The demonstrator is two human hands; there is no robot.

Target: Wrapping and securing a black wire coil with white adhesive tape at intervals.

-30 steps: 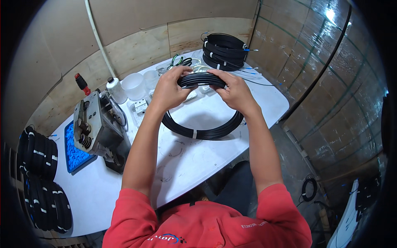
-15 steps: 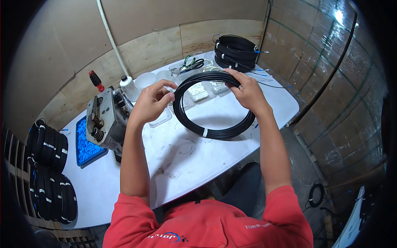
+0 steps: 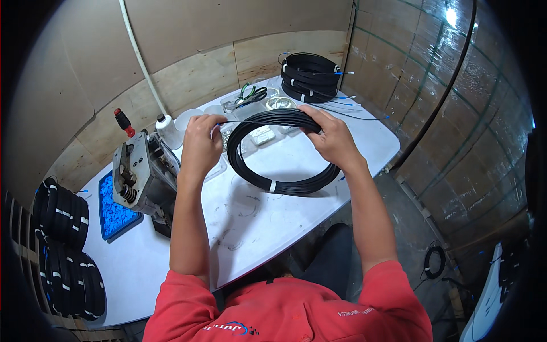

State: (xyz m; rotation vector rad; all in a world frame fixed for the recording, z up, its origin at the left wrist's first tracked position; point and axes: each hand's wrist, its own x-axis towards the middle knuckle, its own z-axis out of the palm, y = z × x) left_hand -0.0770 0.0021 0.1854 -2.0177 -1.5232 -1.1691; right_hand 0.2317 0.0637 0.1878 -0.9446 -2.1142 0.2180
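Note:
A coil of thin black cable point(image 3: 302, 186) stands tilted over the white table, its lower edge close to the tabletop, with a band of white tape point(image 3: 272, 186) round its near part. My right hand point(image 3: 335, 137) grips the coil at its upper right, fingers wrapped over the strands. At the upper left, my left hand point(image 3: 202, 142) pinches a single cable end drawn away from the coil. A bit of blue shows by those fingertips, mostly hidden by the hand.
A metal machine point(image 3: 145, 176) stands left on the table point(image 3: 285, 219), beside a blue tray of small blue parts point(image 3: 118, 208). Behind are a white bottle point(image 3: 167, 131), clear containers, green-handled pliers point(image 3: 247, 91) and stacked cable coils point(image 3: 310, 80). More coils point(image 3: 71, 279) sit far left.
My left hand has moved from the coil's edge slightly left and now holds a cable end pulled out from it. My right hand keeps its grip. The whole view has shifted a little.

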